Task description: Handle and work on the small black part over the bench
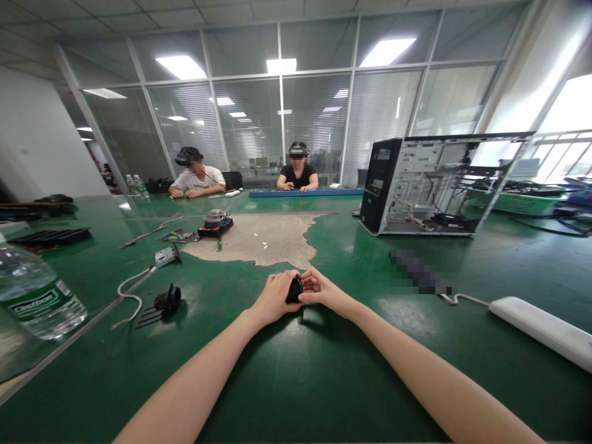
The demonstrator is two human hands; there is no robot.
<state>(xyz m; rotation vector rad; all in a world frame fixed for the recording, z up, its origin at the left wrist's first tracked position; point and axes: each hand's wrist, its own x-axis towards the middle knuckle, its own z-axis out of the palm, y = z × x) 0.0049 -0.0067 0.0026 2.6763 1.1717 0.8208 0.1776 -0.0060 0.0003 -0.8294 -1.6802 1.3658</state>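
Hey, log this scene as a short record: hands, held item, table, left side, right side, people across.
Hands: left hand and right hand, together in front
Held item: small black part, in both hands
Table: green table, pale worn patch
Left side: water bottle, black plastic piece
Right side: open computer case, long white block
People across: person in white, person in black

- Near middle: bare desk between the forearms leaves a low passage.
- Right: open room between the right hand and a blurred dark item; beyond, a white bar and its cord lie across.
- Far right: a tall computer case blocks.
- Left: a black pronged part, looping cable and tall bottle obstruct.
- Far middle: room over the peeled patch, up to a blue bar.
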